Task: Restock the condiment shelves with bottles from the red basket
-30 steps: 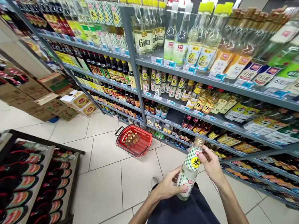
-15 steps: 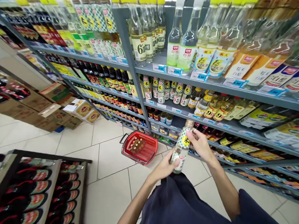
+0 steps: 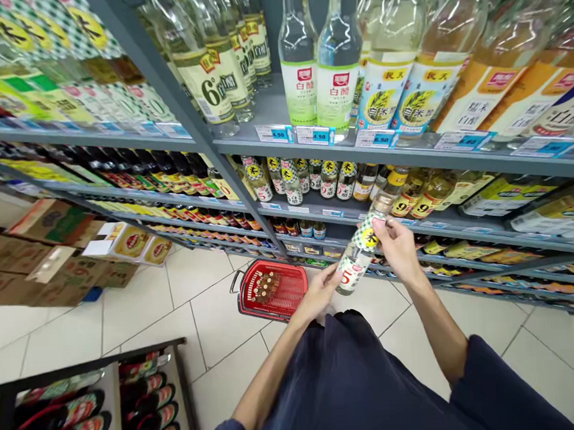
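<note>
I hold a small clear bottle (image 3: 362, 253) with a green-and-white checked neck wrap, a yellow round sticker and a white label with a red 5. It is tilted, cap toward the shelves. My right hand (image 3: 400, 247) grips its neck from the right. My left hand (image 3: 321, 293) cups its base from below. The bottle is level with the middle shelf (image 3: 315, 207), where similar checked bottles (image 3: 292, 179) stand in a row.
Grey shelving (image 3: 331, 142) full of vinegar and sauce bottles runs along the right. A red shopping basket (image 3: 271, 289) holding small bottles sits on the tiled floor below. Cardboard boxes (image 3: 53, 253) are stacked at left. A low rack of dark packs (image 3: 85, 411) stands at bottom left.
The bottle has risen and moved toward the shelves in both hands. The view has come closer to the shelving, and the label with the red 5 now faces me.
</note>
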`<action>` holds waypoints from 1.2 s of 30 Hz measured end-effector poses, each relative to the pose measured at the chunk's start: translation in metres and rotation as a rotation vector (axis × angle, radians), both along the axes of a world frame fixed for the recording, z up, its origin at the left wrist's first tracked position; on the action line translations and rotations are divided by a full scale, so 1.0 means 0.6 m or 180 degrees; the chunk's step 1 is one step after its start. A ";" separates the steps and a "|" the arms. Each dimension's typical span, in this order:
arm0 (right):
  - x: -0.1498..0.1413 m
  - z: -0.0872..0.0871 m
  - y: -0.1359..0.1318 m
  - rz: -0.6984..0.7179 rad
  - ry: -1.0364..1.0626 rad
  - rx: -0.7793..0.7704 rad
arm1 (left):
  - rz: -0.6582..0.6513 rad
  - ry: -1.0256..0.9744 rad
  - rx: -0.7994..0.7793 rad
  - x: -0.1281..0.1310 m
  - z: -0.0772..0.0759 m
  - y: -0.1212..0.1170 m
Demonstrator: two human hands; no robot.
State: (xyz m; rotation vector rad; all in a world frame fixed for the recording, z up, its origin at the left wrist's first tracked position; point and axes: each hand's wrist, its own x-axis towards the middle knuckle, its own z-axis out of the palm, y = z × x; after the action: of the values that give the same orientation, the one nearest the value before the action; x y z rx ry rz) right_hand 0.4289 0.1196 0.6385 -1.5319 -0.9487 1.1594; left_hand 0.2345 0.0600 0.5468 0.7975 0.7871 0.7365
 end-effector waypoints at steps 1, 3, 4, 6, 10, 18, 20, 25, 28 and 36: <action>-0.004 0.005 -0.007 -0.0071 -0.0058 0.0007 | -0.0106 -0.0136 -0.0045 -0.003 -0.004 0.002; -0.017 0.017 -0.022 -0.0198 -0.0209 0.0011 | -0.0321 -0.0404 -0.0111 -0.012 -0.014 0.006; -0.028 0.023 -0.028 -0.0254 -0.0304 0.0014 | -0.0412 -0.0501 -0.0099 -0.017 -0.020 0.008; -0.054 0.035 -0.038 -0.0339 -0.0510 0.0055 | -0.0524 -0.0594 0.0014 -0.030 -0.033 0.014; -0.109 0.046 -0.054 -0.0353 -0.0864 0.0233 | -0.0585 -0.0518 0.0353 -0.060 -0.048 0.033; -0.140 0.033 -0.069 -0.0325 -0.1126 0.0355 | -0.0739 -0.0293 0.0698 -0.108 -0.041 0.061; -0.140 0.022 -0.062 -0.0183 -0.1039 0.0415 | -0.0688 -0.0233 0.0745 -0.112 -0.046 0.065; -0.168 0.011 -0.001 0.0532 -0.1071 0.0598 | -0.0005 0.0297 0.1086 -0.136 -0.049 0.096; -0.208 0.013 0.071 0.0951 -0.1375 0.0796 | 0.0837 0.0897 0.1693 -0.168 -0.037 0.142; -0.314 -0.031 0.253 0.1870 -0.2155 0.1812 | 0.1737 0.1683 0.2319 -0.256 -0.071 0.323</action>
State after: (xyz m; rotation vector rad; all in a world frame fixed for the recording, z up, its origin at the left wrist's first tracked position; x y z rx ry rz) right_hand 0.2404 0.2714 0.6200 -1.1949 -2.0833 0.6177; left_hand 0.0808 0.2541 0.5041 1.4973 1.2598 1.3679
